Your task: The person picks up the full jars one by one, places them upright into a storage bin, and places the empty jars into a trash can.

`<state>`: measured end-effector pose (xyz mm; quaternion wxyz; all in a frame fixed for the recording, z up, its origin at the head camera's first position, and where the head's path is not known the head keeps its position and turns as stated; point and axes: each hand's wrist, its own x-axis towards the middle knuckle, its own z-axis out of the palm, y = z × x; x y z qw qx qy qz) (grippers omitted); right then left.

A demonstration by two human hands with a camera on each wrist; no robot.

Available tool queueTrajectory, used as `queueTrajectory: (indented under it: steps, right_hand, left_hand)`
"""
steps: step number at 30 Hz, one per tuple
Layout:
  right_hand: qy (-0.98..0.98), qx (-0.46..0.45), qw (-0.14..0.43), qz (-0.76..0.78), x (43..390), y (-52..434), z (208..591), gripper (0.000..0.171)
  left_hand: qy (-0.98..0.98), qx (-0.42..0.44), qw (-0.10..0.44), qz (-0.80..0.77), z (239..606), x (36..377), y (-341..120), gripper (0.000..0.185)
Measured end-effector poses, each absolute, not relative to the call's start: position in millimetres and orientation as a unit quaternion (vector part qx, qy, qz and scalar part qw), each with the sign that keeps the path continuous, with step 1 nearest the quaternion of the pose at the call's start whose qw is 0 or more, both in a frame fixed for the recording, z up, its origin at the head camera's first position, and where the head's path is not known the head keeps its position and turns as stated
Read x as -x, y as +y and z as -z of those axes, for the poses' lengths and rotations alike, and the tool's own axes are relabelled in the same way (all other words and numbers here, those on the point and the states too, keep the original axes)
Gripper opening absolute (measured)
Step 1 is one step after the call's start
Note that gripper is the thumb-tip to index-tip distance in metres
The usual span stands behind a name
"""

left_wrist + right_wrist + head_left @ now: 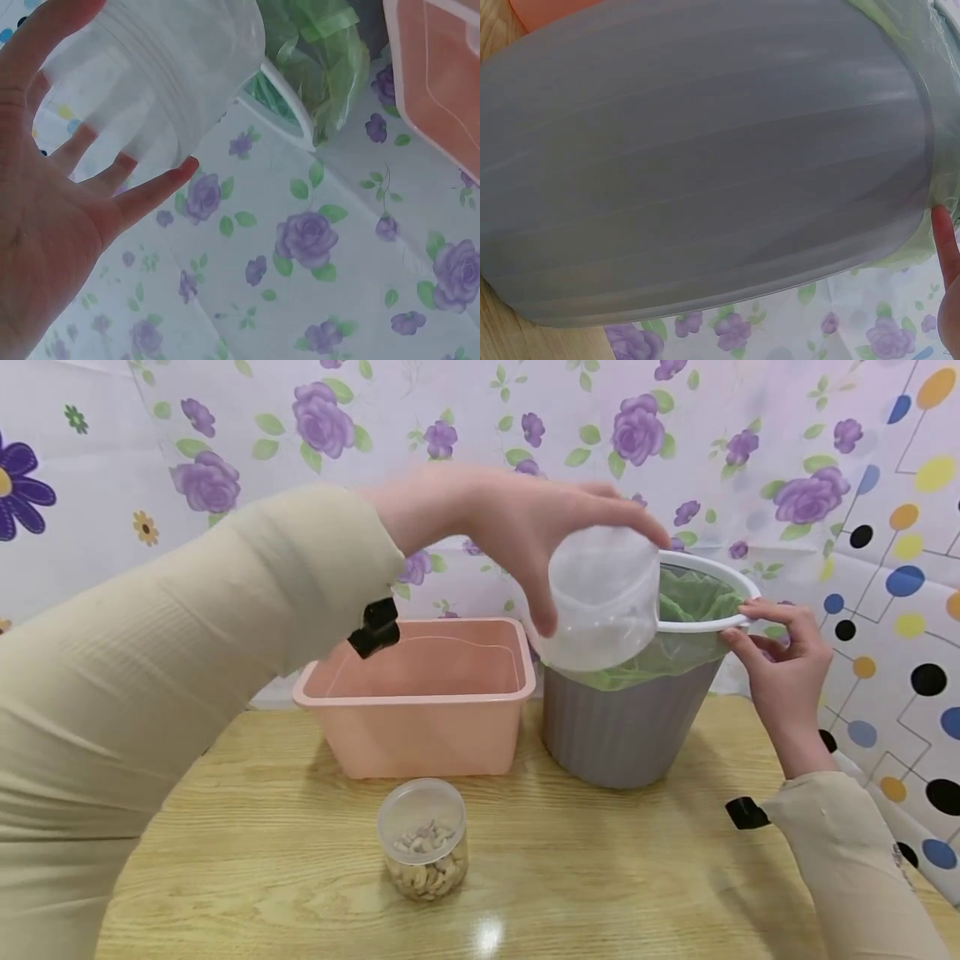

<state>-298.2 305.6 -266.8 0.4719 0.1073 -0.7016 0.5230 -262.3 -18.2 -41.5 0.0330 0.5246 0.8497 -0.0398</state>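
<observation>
A clear plastic jar is gripped in the left hand, with the fingers and thumb curled round its wall from above. The jar is tipped well over: its long axis lies close to level, slanting from the near left to the far right, and its base is turned toward the head camera while its open mouth is pointed at the grey bin. It is held in the air at the near-left edge of the bin's white rim, overlapping it, above the green bag liner. In the left wrist view the threaded neck of the jar can be seen, and nothing is seen inside it. The rim is pinched on its right side by the right hand, fingers over the top and thumb beneath. The bin is stood on a wooden table just beside a pink tub. A second, upright jar of nuts is set nearer the front, well apart from both hands.
</observation>
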Motion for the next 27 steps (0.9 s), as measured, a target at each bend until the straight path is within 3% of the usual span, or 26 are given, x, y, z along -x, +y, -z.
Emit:
queueTrajectory:
  steps: [15, 27]
  right_hand:
    - [-0.705, -0.105, 0.475, -0.516, 298.9, 307.4, 267.2, 0.034]
    - [-0.697, -0.113, 0.477, -0.524, 299.6, 307.5, 268.0, 0.035]
  left_hand:
    - [0.88, -0.472, -0.055, 0.001, 12.7, 289.4, -7.5, 0.111]
    - [0.885, -0.456, -0.074, -0.048, 31.2, 317.6, 2.0, 0.109]
